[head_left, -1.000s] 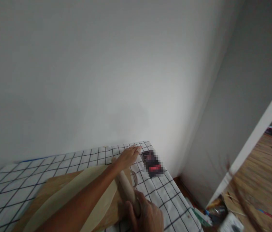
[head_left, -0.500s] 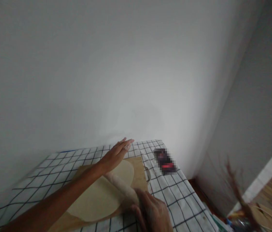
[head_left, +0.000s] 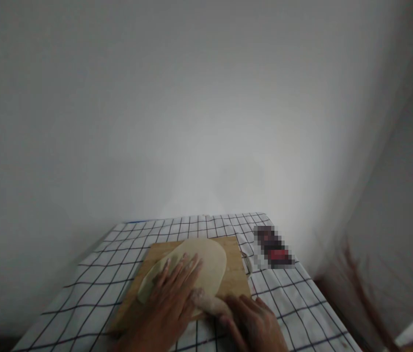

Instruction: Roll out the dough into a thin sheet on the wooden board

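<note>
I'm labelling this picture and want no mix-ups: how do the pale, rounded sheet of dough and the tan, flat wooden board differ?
Colour: the pale, rounded dough sheet is creamy; the tan, flat wooden board is browner.
Outline: the dough sheet's visible edge curves, while the wooden board's edges run straight.
Place: the dough sheet lies on the wooden board, which rests on the white, dark-checked cloth.
Both lie flat.
</note>
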